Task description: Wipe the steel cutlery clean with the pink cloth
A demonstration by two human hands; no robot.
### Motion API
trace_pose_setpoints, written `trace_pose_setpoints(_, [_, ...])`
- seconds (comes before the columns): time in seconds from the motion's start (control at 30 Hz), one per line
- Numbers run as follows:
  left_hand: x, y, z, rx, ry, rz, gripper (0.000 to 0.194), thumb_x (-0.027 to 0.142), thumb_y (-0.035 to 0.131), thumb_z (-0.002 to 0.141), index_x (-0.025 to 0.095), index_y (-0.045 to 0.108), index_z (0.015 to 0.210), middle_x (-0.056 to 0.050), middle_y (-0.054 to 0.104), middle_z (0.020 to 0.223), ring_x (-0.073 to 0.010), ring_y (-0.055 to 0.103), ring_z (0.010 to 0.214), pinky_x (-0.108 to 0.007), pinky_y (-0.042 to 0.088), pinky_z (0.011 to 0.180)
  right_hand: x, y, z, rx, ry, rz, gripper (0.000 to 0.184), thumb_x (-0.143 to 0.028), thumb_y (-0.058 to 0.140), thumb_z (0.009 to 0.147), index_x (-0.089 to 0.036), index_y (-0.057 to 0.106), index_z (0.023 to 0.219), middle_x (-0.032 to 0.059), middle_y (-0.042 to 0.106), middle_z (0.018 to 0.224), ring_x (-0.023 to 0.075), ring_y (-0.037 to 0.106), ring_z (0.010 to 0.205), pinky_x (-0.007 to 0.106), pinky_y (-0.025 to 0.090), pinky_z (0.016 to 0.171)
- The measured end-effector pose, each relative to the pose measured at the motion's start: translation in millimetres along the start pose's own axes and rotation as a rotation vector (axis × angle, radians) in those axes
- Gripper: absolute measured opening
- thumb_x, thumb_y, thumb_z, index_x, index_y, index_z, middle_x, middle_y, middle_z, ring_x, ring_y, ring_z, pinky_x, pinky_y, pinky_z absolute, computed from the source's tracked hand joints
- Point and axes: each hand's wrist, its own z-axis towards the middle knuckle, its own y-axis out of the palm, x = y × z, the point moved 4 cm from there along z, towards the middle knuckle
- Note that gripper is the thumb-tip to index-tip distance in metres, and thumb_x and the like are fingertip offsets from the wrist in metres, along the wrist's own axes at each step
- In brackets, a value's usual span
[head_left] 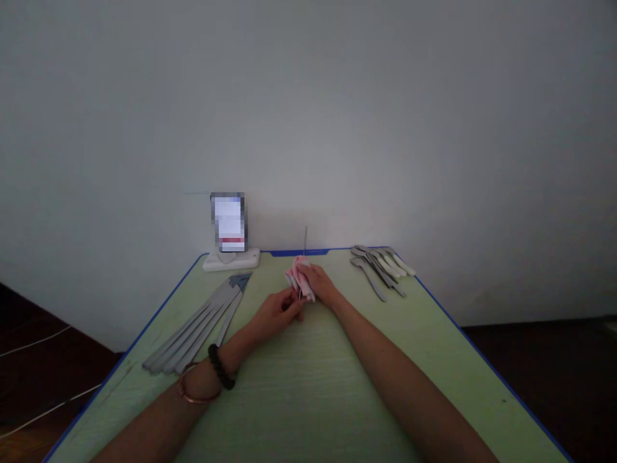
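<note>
Near the far middle of the table my right hand (pixel 317 283) is closed around a pink and white cloth (pixel 301 270), which is wrapped about a thin metal utensil (pixel 305 239). The utensil's narrow end sticks up beyond the cloth. At its lower end, my left hand (pixel 284 307) pinches the thin handle between thumb and fingers. The cloth and fingers hide the utensil's middle, and its kind cannot be made out. To the left lie several long, flat metal utensils (pixel 197 321), fanned out with their far ends overlapping.
Several spoons (pixel 371 280), some with pale handles, lie at the back right of the green table (pixel 299 399). A lit phone (pixel 232 222) stands on a white base (pixel 231 260) at the back left. Behind the blue table edge rises a plain wall (pixel 308 116).
</note>
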Motion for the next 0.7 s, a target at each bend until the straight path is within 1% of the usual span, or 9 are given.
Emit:
trace_pose_setpoints(0.13, [-0.8,0.5,-0.1,-0.001,-0.005,0.001,0.023,0.036,0.047,0.084,0.018,0.047,0.07,0.0,0.063,0.062,-0.011,0.047,0.052,-0.023,0.035,0.052,-1.3,0.3,-0.8,0.003,-0.007,0.0,0.034,-0.046,0.043,0.077,-0.018,0.044,0.057,-0.004,0.043,0.051,0.0101,0.039,0.051,0.023,0.03,0.051])
trace_pose_setpoints(0.3, [-1.0,0.8,-0.4,-0.013,-0.009,0.004,0.02,0.034,0.047,0.083,0.018,0.048,0.071,0.0,0.063,0.064,-0.0111,0.047,0.053,-0.022,0.035,0.053,-3.7,0.3,-2.6,0.001,-0.004,0.004,0.033,-0.044,0.043,0.077,-0.018,0.045,0.057,-0.0047,0.043,0.05,0.0097,0.038,0.05,0.023,0.03,0.051])
trace_pose_setpoints(0.43, [-2.2,1.5,-0.3,-0.015,-0.01,-0.001,0.018,0.033,0.047,0.083,0.018,0.048,0.073,-0.001,0.064,0.065,-0.0112,0.047,0.054,-0.022,0.036,0.053,-0.4,0.9,-1.2,-0.001,0.008,0.018,0.032,-0.044,0.044,0.077,-0.018,0.045,0.058,-0.0046,0.043,0.049,0.0097,0.039,0.049,0.022,0.031,0.05])
trace_pose_setpoints(0.7, [-0.3,0.6,-0.4,-0.007,-0.015,-0.009,0.016,0.029,0.048,0.082,0.019,0.046,0.07,0.0,0.064,0.065,-0.0111,0.05,0.054,-0.022,0.037,0.053,3.3,2.4,-0.4,-0.002,0.038,0.061,0.033,-0.045,0.046,0.076,-0.017,0.048,0.06,-0.004,0.046,0.052,0.0096,0.04,0.049,0.022,0.032,0.048])
